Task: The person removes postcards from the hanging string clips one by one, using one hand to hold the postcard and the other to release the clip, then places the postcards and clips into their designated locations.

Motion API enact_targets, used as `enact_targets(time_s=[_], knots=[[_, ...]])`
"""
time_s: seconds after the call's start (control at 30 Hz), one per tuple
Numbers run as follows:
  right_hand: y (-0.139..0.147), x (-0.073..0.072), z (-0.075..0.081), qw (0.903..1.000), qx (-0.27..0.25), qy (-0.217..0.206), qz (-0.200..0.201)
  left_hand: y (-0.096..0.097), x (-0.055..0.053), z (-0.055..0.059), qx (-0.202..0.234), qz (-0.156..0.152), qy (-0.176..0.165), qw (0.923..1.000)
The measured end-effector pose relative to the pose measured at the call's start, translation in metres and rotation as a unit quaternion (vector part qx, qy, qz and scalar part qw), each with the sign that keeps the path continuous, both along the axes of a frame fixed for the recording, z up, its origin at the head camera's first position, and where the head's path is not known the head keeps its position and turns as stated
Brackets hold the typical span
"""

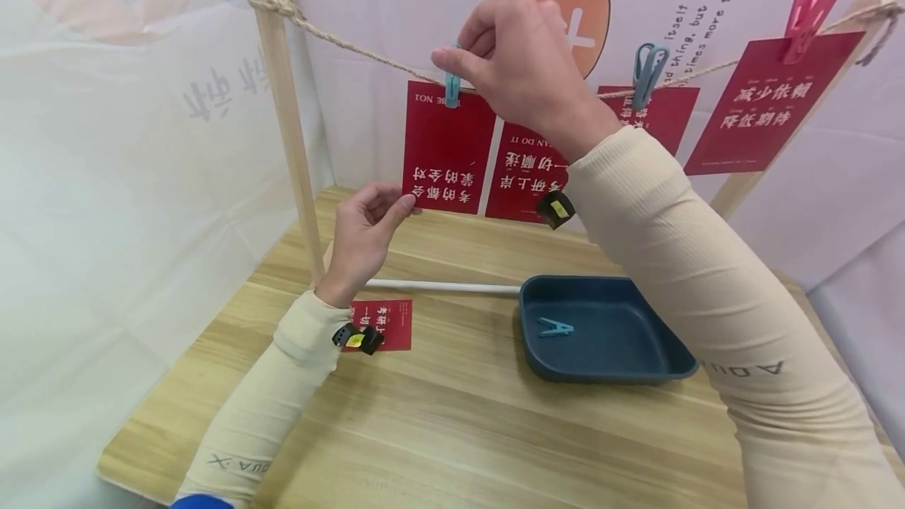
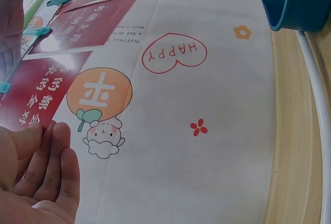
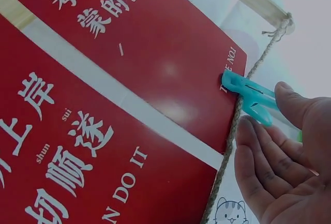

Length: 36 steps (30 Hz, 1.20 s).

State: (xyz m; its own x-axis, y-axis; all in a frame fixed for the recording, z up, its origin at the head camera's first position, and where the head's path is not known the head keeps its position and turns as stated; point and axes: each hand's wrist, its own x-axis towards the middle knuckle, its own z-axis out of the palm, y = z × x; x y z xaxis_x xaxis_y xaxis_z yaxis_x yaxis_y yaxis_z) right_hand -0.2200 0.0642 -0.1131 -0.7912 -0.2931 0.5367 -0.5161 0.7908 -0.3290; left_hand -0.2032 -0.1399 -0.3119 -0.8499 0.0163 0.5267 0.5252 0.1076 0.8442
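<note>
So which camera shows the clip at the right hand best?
The right wrist view: the turquoise clip is largest there, with both legs visible. The head view shows it small, partly behind the hand; the left wrist view catches only a piece at its edge.

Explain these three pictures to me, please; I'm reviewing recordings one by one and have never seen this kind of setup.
There is no robot here, just a person working with bare hands. The widest picture is taken from the person's head, looking forward and down; the other two are taken from the left and right wrists.

A rope runs between wooden posts, with four red cards hanging along it. The left hand pinches a lower corner of the leftmost hanging card. The right hand is up at that card's light-blue clothespin; whether it is squeezing is hard to tell.

On the wooden table are another red card, a white rod and a dark blue tray with one clothespin inside.
</note>
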Motion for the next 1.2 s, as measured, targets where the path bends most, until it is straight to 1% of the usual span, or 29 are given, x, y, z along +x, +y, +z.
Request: enact_targets(time_s=[0.13, 0.3, 0.6, 0.8, 1.07, 1.2], knots=[[0.000, 0.000, 0.001, 0.9998, -0.009, 0.019, 0.008, 0.001, -0.001, 0.001, 0.001, -0.002, 0.003, 1.0000], [-0.001, 0.000, 0.002, 0.9987, -0.017, 0.043, 0.022, 0.001, -0.002, 0.002, 0.003, 0.001, 0.000, 1.0000], [0.005, 0.000, 0.002, 0.9968, -0.038, 0.063, 0.033, 0.001, -0.002, 0.004, -0.004, -0.001, 0.001, 1.0000], [0.009, -0.001, 0.004, 0.9945, -0.036, 0.089, 0.040, 0.001, -0.002, 0.005, -0.006, -0.001, -0.001, 1.0000], [0.011, -0.001, 0.008, 0.9935, -0.044, 0.100, 0.032, -0.001, -0.002, 0.006, -0.008, 0.000, -0.007, 0.9999], [0.012, -0.002, 0.011, 0.9933, -0.042, 0.107, 0.016, -0.002, -0.003, 0.005, -0.010, 0.001, -0.007, 0.9999]])
